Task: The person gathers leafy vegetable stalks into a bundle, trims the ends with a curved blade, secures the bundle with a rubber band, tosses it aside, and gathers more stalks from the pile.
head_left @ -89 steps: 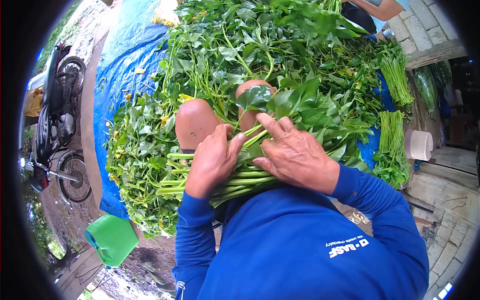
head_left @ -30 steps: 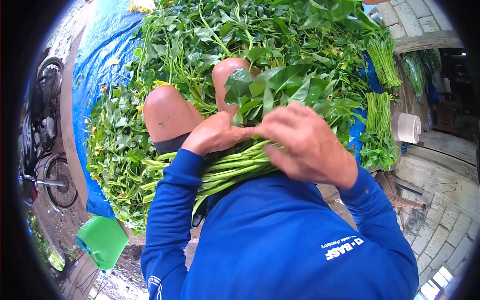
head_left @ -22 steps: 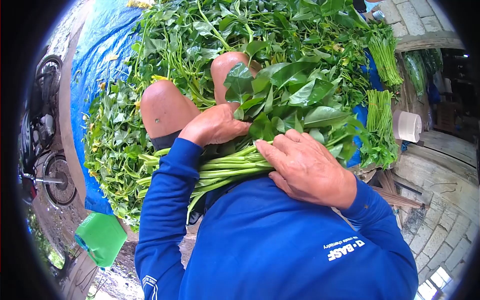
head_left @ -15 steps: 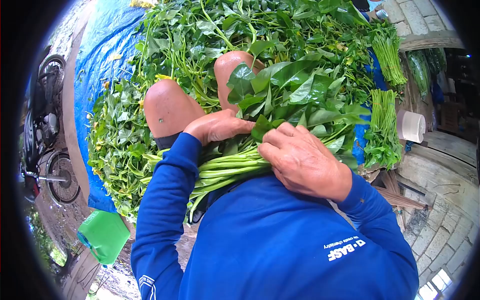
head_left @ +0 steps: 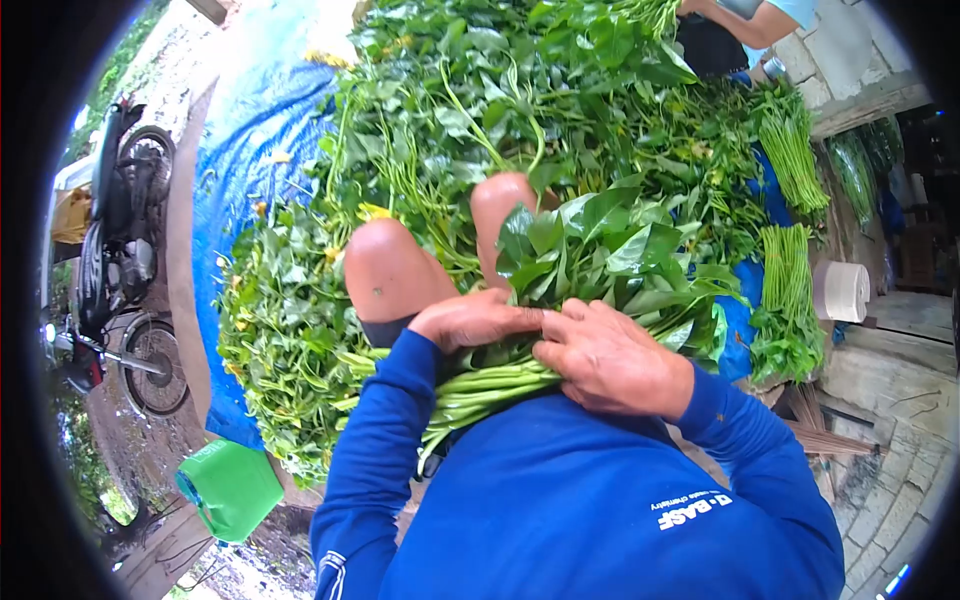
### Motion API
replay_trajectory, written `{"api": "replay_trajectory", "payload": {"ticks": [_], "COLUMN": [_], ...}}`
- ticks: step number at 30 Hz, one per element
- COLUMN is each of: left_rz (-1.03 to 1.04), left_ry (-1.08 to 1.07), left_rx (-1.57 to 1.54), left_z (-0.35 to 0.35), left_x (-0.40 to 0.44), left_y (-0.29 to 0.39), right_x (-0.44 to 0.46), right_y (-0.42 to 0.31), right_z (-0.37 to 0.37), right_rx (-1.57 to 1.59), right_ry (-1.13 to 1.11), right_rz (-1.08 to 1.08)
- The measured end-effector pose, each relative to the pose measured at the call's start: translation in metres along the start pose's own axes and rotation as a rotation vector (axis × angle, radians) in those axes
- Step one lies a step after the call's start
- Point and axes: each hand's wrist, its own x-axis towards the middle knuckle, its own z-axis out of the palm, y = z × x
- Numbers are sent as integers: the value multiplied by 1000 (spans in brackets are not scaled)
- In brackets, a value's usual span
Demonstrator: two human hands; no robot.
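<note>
Across my lap lies a bunch of leafy greens (head_left: 490, 393) that looks like water spinach, its long pale stems pointing left and its broad leaves fanning right. My left hand (head_left: 478, 318) rests over the upper side of the bunch, fingers closed and reaching right. Pinched fingers of my right hand (head_left: 615, 358) press onto the bunch from the right, and both hands' fingertips meet above the stems. Anything small between the fingertips is hidden. Around my bare knees (head_left: 392, 270) spreads a large heap of loose leafy greens (head_left: 290, 330).
Beneath the heap is a blue tarp (head_left: 235, 200). Tied bundles of greens (head_left: 787, 285) lie at the right, beside a white roll (head_left: 842, 291). A green plastic container (head_left: 235, 490) stands lower left, and a motorcycle (head_left: 130, 260) farther left. Another person's arm (head_left: 745, 22) shows at upper right.
The view has shifted, moving the scene right and down. My fingertips have come together, and the leaf between them no longer shows. Another person's arm and some greens have appeared at upper right.
</note>
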Motion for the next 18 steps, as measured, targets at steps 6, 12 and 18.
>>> {"api": "replay_trajectory", "payload": {"ticks": [6,12,18], "left_rz": [83,366,489], "left_ry": [82,241,444], "left_rx": [15,203,581], "left_z": [2,-14,-38], "left_x": [-14,-62,-68], "left_y": [-5,23,31], "right_x": [4,20,46], "right_y": [2,-12,-7], "right_z": [4,-9,16], "right_rx": [-54,-293,-271], "right_ry": [80,315,442], "right_rz": [-91,-164,-90]}}
